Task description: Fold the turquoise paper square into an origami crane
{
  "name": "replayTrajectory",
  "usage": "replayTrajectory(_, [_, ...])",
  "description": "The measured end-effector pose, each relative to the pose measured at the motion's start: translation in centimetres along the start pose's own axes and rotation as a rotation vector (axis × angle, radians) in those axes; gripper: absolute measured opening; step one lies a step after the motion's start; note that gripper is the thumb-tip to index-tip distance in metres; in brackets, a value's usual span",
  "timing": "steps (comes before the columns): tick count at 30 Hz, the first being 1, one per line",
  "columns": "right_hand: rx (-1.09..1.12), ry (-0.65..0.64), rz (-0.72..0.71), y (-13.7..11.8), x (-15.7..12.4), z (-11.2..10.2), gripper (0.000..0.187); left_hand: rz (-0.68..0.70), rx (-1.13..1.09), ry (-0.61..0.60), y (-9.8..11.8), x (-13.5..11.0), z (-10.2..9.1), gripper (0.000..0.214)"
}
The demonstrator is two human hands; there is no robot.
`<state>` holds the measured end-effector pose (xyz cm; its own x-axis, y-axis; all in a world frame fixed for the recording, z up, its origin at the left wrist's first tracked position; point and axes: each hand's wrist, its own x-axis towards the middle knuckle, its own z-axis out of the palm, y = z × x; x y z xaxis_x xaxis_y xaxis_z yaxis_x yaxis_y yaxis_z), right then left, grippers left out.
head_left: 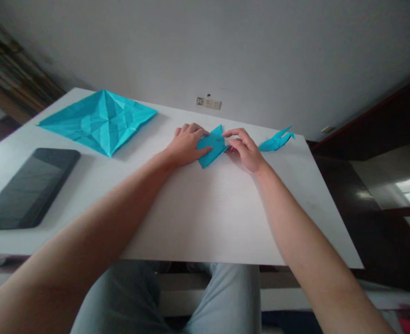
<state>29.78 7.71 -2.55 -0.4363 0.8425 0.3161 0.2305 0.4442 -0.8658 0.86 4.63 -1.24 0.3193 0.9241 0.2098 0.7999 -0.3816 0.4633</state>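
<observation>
A small folded piece of blue paper point(212, 147) lies on the white table point(205, 208) between my hands. My left hand point(185, 144) rests on its left part, fingers curled and thumb pressing the paper down. My right hand point(244, 147) pinches the paper's right edge between thumb and fingers.
A large creased blue paper sheet point(100, 120) lies unfolded at the far left. A finished blue origami figure point(276, 140) sits at the far right near the table edge. A dark tablet point(29, 185) lies on the left. Wall sockets point(208, 102) are behind the table.
</observation>
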Motion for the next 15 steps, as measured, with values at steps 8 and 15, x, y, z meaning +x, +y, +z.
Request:
replayTrajectory(8, [0.009, -0.031, 0.006, 0.9, -0.1, 0.7, 0.057, -0.012, -0.015, 0.028, 0.9, -0.2, -0.2, 0.064])
replayTrajectory(15, [-0.29, -0.121, -0.118, -0.2, -0.1, 0.5, 0.009, 0.012, -0.002, 0.018, 0.7, -0.1, -0.3, 0.055])
